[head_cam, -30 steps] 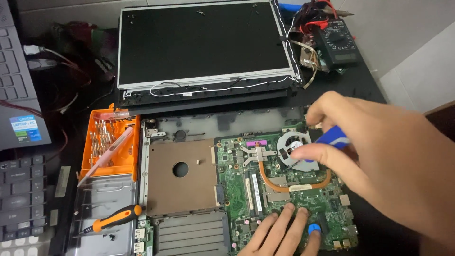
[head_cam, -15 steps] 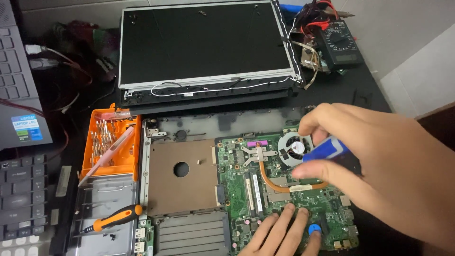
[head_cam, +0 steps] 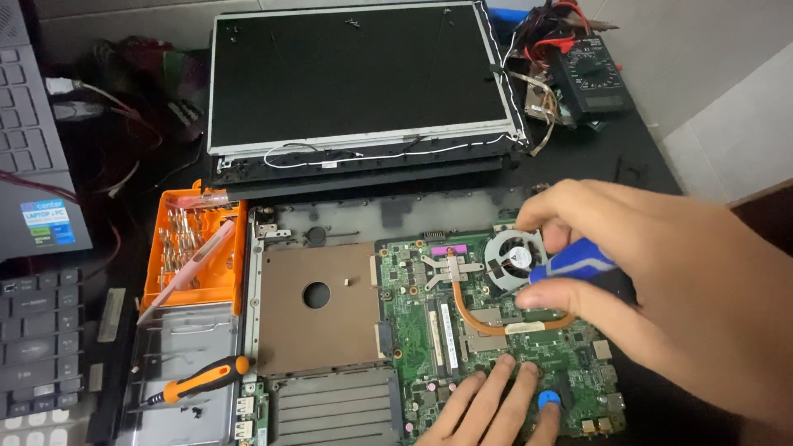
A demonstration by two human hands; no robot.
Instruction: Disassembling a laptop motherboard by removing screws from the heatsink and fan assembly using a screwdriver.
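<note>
An opened laptop base lies before me with its green motherboard point(head_cam: 413, 306) exposed. My right hand point(head_cam: 661, 281) is closed around a blue-handled screwdriver point(head_cam: 574, 263), held over the round cooling fan point(head_cam: 512, 258) and the copper heat pipe point(head_cam: 475, 318). The tool's tip is hidden behind my fingers. My left hand point(head_cam: 491, 405) rests with its fingertips flat on the lower part of the board, beside a small round blue part point(head_cam: 548, 400).
A detached laptop screen point(head_cam: 359, 74) lies behind the base. An orange bit case point(head_cam: 194, 248) with a pink tool sits at the left, above an orange-and-black screwdriver point(head_cam: 202, 381) on a metal tray. A keyboard, another laptop and a black multimeter point(head_cam: 591, 74) stand around.
My right hand has shifted left with the blue screwdriver, coming over the fan. My left hand has stayed on the board.
</note>
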